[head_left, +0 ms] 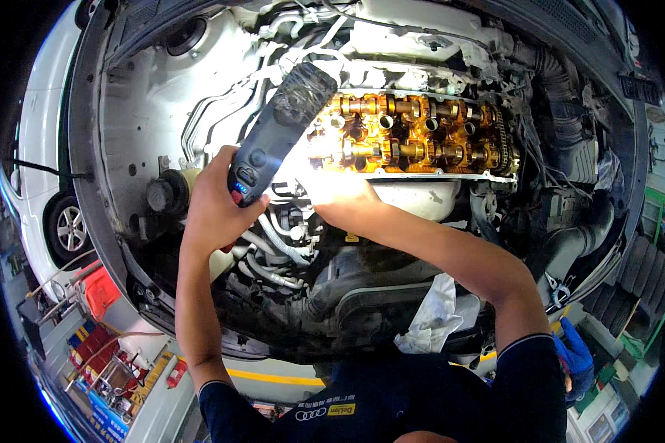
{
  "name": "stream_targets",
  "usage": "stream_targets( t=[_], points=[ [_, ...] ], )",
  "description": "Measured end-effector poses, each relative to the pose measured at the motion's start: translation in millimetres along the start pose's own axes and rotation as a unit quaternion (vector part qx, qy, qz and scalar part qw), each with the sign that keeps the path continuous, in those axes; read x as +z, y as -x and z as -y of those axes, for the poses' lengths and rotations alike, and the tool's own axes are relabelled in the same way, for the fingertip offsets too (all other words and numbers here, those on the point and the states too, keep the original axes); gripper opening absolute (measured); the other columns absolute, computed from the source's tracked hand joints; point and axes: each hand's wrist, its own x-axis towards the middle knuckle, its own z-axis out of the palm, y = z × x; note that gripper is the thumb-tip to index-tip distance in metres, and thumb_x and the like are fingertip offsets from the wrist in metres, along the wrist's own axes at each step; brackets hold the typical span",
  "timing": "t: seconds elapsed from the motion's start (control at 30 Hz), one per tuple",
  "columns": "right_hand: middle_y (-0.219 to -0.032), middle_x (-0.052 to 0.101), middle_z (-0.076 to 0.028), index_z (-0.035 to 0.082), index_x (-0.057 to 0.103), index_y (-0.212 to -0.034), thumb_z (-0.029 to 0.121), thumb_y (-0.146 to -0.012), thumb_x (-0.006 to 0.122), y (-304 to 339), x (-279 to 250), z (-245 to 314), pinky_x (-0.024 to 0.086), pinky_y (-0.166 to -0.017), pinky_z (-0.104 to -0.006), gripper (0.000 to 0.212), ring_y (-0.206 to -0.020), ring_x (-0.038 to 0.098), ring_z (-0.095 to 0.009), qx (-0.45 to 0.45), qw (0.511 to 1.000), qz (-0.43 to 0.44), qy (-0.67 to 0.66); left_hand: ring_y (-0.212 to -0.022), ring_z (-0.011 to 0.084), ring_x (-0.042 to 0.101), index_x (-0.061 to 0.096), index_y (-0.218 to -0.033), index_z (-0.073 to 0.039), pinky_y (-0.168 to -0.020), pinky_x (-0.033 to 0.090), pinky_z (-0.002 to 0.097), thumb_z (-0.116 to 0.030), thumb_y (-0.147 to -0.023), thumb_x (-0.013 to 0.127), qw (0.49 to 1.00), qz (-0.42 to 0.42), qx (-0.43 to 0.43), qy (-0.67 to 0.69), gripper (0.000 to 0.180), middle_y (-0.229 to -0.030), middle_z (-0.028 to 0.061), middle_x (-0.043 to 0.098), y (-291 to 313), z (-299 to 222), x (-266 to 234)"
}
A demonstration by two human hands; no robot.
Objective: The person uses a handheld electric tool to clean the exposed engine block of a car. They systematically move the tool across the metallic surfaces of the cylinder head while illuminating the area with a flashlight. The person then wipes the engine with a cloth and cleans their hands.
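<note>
My left hand (pixel 214 203) is wrapped round the lower end of a black work light (pixel 270 136) with small blue lights and a red part near its base. The light slants up over the left end of the engine's opened cylinder head (pixel 391 136), where oil-browned camshafts lie exposed. Beside that same left end, low on the near side, is my right hand (pixel 340 193), its arm reaching across from the right. Strong glare washes out its fingers, so neither their shape nor anything in them can be made out.
Hoses and pipes (pixel 273 273) crowd the space below my hands. A crumpled white cloth or paper (pixel 432 317) lies at the front edge of the engine bay. To the lower right is a blue glove (pixel 575 358). A red tool area (pixel 100 351) stands at lower left.
</note>
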Motion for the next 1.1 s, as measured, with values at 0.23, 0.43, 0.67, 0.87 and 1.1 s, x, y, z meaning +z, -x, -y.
stream_targets(
  t=[0.23,0.43,0.67,0.87,1.1],
  points=[
    [-0.081,0.073,-0.009,0.009,0.076,-0.078,0.014,-0.079,0.068,-5,25,-22,0.058,-0.063,-0.0368,0.009,-0.082,0.074,-0.024,-0.004,0.994,-0.104,0.022,-0.082,0.0213,0.061,0.060,-0.118,-0.001,-0.079,0.051,0.0358,-0.007,-0.071,0.086,0.999,0.010,-0.032,0.012,0.054,-0.091,0.0118,0.066,-5,-5,0],
    [-0.082,0.074,-0.009,0.009,0.078,-0.082,0.016,-0.075,0.069,-12,19,-9,0.058,-0.067,-0.0396,0.014,-0.081,0.074,-0.026,-0.029,0.999,-0.018,0.022,-0.081,0.0328,0.066,0.058,-0.119,-0.002,-0.077,0.053,0.0409,-0.012,-0.071,0.087,0.999,0.019,-0.041,0.015,0.057,-0.094,0.0163,0.067,-3,-2,-4],
    [-0.083,0.074,-0.012,0.005,0.077,-0.086,0.013,-0.077,0.069,-8,21,-7,0.059,-0.066,-0.0410,0.015,-0.076,0.075,-0.027,-0.015,1.000,0.003,0.015,-0.079,0.0320,0.066,0.059,-0.119,-0.001,-0.076,0.053,0.0398,-0.012,-0.072,0.086,0.999,0.025,-0.040,0.015,0.055,-0.092,0.0161,0.067,-4,-6,-3],
    [-0.085,0.074,-0.014,0.001,0.071,-0.109,0.011,-0.080,0.068,1,24,-11,0.059,-0.065,-0.0431,0.031,-0.080,0.073,-0.032,0.013,1.000,0.000,-0.006,-0.080,0.0331,0.066,0.059,-0.118,-0.001,-0.076,0.053,0.0409,-0.013,-0.072,0.085,0.999,0.013,-0.027,0.028,0.054,-0.090,0.0169,0.067,1,-7,-4],
    [-0.098,0.071,-0.014,0.012,0.060,-0.142,0.011,-0.087,0.066,26,3,-3,0.059,-0.072,-0.0424,0.055,-0.087,0.072,-0.029,0.023,0.999,0.010,0.021,-0.081,0.0356,0.067,0.059,-0.117,0.002,-0.077,0.053,0.0414,-0.014,-0.073,0.086,1.000,-0.001,0.025,0.017,0.054,-0.088,0.0198,0.067,6,2,-6]
  ],
)
